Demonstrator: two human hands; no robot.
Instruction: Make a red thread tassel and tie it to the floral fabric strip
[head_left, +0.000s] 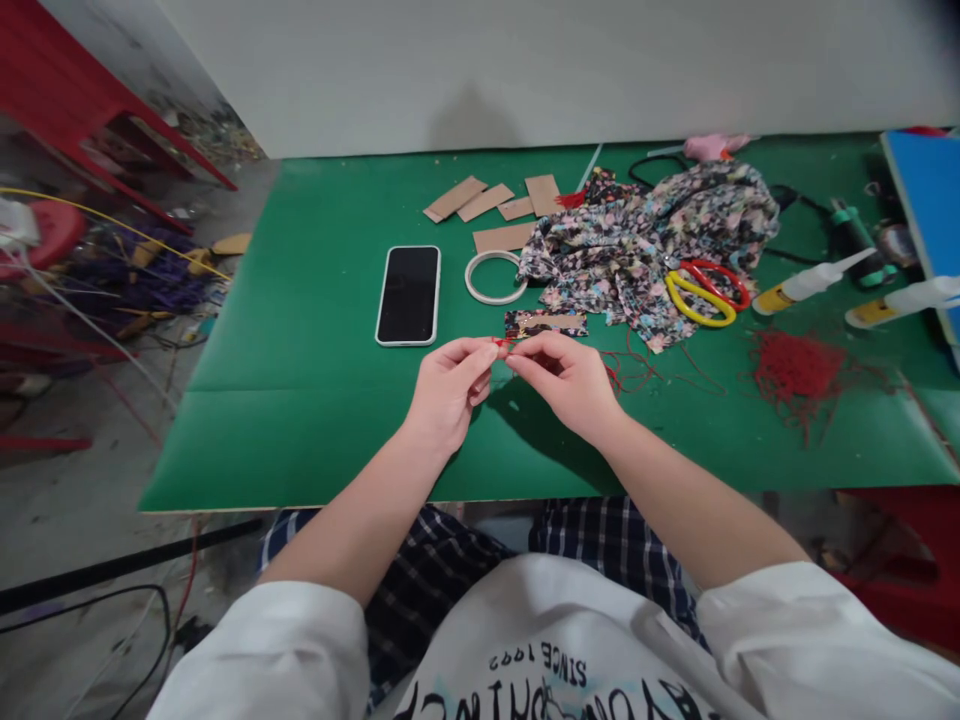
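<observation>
Both hands meet over the green table, thumb and fingertips pinched close together. My left hand point(456, 388) is closed on a thin red cord point(501, 342). From the other side my right hand point(564, 382) pinches the same cord, and more of it trails onto the table to the right. How the cord is looped between the fingertips is too small to make out. Just beyond the fingers lies a cardboard strip wrapped in floral fabric point(546, 323). A white tape ring point(495, 278) sits behind it, and a phone point(409, 296) lies to the left.
Crumpled floral fabric point(645, 235) covers the back right, with red-and-yellow scissors point(705, 293) on it. Cardboard pieces point(484, 203) lie at the back. Two glue bottles point(799, 290), a red thread pile point(799, 370) and a blue board point(930, 200) are farther right.
</observation>
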